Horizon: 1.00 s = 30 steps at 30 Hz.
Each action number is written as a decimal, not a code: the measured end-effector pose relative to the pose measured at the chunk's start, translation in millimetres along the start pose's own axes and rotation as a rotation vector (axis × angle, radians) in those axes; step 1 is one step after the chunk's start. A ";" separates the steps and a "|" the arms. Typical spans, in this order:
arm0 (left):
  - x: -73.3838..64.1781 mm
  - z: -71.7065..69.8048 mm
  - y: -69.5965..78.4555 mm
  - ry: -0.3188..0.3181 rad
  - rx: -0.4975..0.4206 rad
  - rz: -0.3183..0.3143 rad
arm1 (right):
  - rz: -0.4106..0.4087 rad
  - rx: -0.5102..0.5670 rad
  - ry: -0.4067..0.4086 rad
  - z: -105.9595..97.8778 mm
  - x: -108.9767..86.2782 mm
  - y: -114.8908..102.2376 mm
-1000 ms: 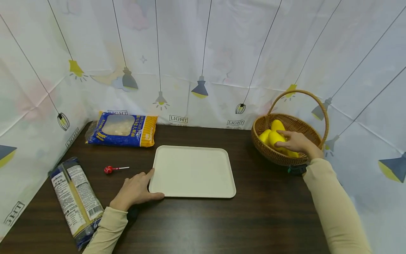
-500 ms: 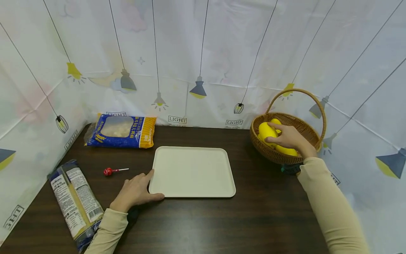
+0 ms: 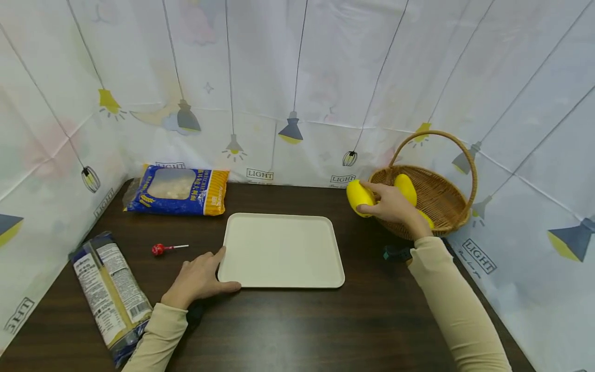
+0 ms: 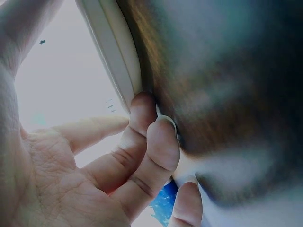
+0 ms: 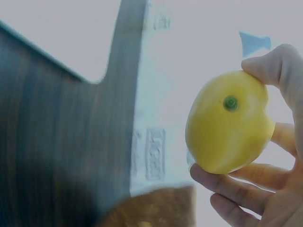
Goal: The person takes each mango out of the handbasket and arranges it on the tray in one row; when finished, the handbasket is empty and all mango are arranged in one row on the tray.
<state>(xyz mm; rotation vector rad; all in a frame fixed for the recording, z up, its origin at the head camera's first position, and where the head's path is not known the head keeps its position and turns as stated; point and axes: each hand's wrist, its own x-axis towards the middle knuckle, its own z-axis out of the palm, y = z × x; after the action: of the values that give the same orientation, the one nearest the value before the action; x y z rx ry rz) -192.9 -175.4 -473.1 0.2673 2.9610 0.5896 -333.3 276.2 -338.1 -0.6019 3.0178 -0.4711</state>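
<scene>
In the head view my left hand (image 3: 199, 279) holds a corner of the cream tray (image 3: 283, 250), thumb along the front edge and fingers at the left side. Bent fingertips (image 4: 162, 142) meet the tray's rim (image 4: 113, 52) in the left wrist view. My right hand (image 3: 392, 206) grips a smooth yellow oval fruit (image 3: 360, 198) just left of the wicker basket (image 3: 441, 199). Up close, the yellow fruit (image 5: 227, 127) shows a green stem mark, with thumb and fingers around it. More yellow fruits (image 3: 406, 188) lie in the basket, partly hidden by the right hand.
A blue and orange pasta bag (image 3: 178, 191) lies at the back left. Along the left edge is a clear spaghetti pack (image 3: 111, 294), with a red lollipop (image 3: 159, 249) between it and the tray. A printed curtain (image 3: 302, 77) stands behind the dark table (image 3: 297, 330).
My right hand has taken a yellow fruit from the basket and carried it leftward, past the basket's rim. The left hand stays at the tray's corner.
</scene>
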 end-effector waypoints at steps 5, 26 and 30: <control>0.1 -1.1 -0.7 -0.001 0.009 0.000 | -0.025 0.037 -0.017 31.8 16.7 -20.2; 1.2 1.2 -0.9 -0.020 -0.006 -0.021 | -0.176 0.139 -0.186 147.1 58.4 -133.5; 1.8 0.6 -1.2 -0.016 -0.006 -0.015 | -0.181 0.127 -0.179 156.2 63.1 -149.3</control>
<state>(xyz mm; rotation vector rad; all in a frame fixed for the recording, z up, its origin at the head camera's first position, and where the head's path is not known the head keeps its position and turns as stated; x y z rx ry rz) -194.7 -175.9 -474.2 0.2481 2.9426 0.5908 -322.9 76.1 -440.5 -0.8625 2.7535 -0.5774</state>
